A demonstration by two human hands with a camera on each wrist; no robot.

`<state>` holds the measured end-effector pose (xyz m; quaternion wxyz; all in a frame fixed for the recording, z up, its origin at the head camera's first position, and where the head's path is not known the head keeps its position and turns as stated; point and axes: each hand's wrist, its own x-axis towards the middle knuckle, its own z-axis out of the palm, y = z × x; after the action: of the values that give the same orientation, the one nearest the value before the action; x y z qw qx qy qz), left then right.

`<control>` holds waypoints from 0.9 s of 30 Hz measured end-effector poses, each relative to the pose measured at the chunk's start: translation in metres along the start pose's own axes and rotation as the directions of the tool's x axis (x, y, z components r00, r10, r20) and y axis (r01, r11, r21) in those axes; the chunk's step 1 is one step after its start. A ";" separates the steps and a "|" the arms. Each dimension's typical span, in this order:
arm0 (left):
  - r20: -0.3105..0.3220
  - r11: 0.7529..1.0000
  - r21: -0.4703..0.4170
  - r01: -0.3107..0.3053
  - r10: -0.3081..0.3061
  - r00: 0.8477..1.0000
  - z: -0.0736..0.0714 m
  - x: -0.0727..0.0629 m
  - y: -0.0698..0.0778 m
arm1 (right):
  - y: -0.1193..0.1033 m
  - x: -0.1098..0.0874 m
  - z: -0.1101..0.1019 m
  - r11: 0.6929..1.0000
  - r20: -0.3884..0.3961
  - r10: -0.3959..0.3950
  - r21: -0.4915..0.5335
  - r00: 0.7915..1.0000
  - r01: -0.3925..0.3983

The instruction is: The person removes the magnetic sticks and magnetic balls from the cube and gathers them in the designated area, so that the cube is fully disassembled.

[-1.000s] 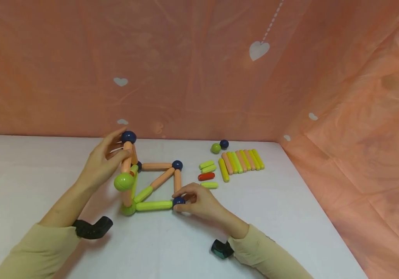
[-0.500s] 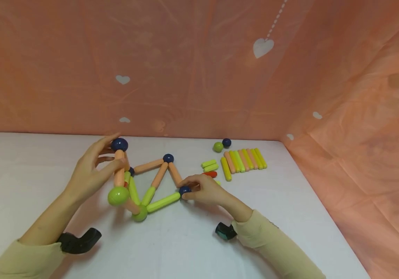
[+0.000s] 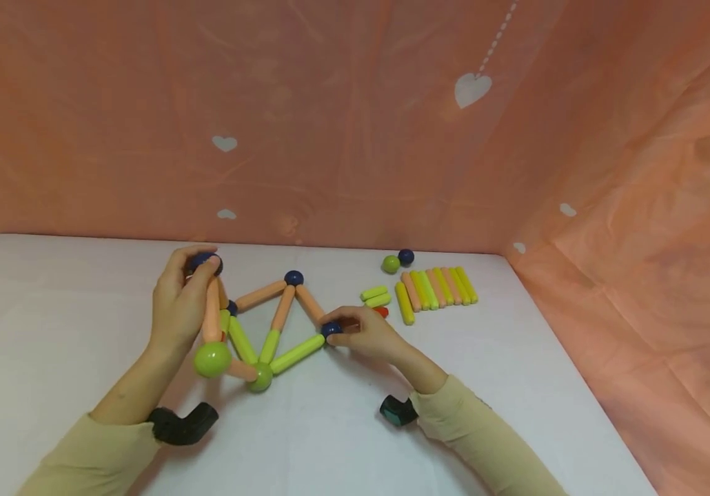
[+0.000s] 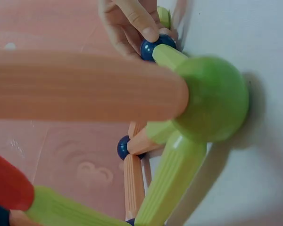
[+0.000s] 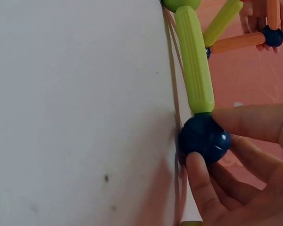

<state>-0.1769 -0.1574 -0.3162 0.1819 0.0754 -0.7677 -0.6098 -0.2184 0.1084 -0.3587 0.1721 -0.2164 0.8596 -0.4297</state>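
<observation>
A frame of peach and green toy rods joined by balls stands on the table. My left hand (image 3: 178,296) holds its raised dark blue ball (image 3: 207,264) at the upper left. Below that ball, a peach rod (image 3: 211,310) runs down to a green ball (image 3: 212,359). My right hand (image 3: 367,334) pinches another dark blue ball (image 5: 205,139) at the frame's right corner, with a green rod (image 5: 195,59) attached to it. A lower green ball (image 3: 260,377) is the front corner, and a dark blue ball (image 3: 293,278) marks the back one. A red rod (image 4: 9,181) appears in the left wrist view.
To the right lie a row of yellow, peach and green rods (image 3: 432,289), two short green rods (image 3: 375,296) and a partly hidden red rod (image 3: 382,312). A loose green ball (image 3: 391,264) and blue ball (image 3: 406,257) sit behind them. An orange curtain (image 3: 342,124) hangs beyond the white table (image 3: 305,448).
The frame has turned on the table. Its front green ball has shifted right, and the right-hand ball has moved right and away. My left hand's raised ball has moved left and lower in view.
</observation>
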 end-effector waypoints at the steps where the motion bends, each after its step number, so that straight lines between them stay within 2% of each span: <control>1: -0.025 1.000 0.009 0.022 -0.022 0.999 0.001 0.001 0.001 | 0.001 0.000 0.000 1.000 0.001 -0.003 0.000 1.000 0.003; 3: -0.067 0.998 0.022 0.056 -0.054 0.996 0.003 0.003 0.003 | 0.001 -0.001 0.001 1.000 -0.003 -0.008 -0.001 1.000 0.008; 5: -0.069 0.997 0.052 0.058 -0.054 0.996 0.003 0.005 0.005 | 0.001 -0.001 0.001 1.000 -0.007 -0.005 -0.006 1.000 0.005; 11: -0.028 0.982 0.184 -0.036 0.042 0.999 0.005 0.007 0.009 | -0.001 0.004 0.000 0.999 -0.019 0.009 -0.045 1.000 -0.010; 15: -0.035 0.972 0.224 -0.077 0.087 0.996 0.004 -0.001 0.009 | -0.004 0.010 0.000 0.999 -0.024 0.008 -0.051 1.000 -0.009; 17: -0.034 0.962 0.247 -0.116 0.129 0.991 0.004 -0.006 0.009 | -0.004 0.014 0.001 0.998 -0.044 0.011 -0.060 0.999 -0.014; 21: 0.001 0.929 0.307 -0.208 0.219 0.976 0.003 -0.017 0.008 | -0.005 0.018 0.004 0.998 -0.092 0.004 -0.065 0.996 -0.010; 25: 0.060 0.869 0.392 -0.302 0.303 0.951 -0.002 -0.026 0.008 | -0.006 0.019 0.006 0.997 -0.085 -0.029 -0.071 0.996 0.023; 27: 0.089 0.834 0.430 -0.344 0.340 0.936 -0.005 -0.029 0.008 | -0.008 0.017 0.005 0.999 -0.089 -0.031 -0.040 0.996 0.027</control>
<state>-0.1474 -0.1502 -0.3134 0.2627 -0.0267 -0.8871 -0.3787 -0.2280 0.0916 -0.3568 0.1227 -0.2126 0.8715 -0.4245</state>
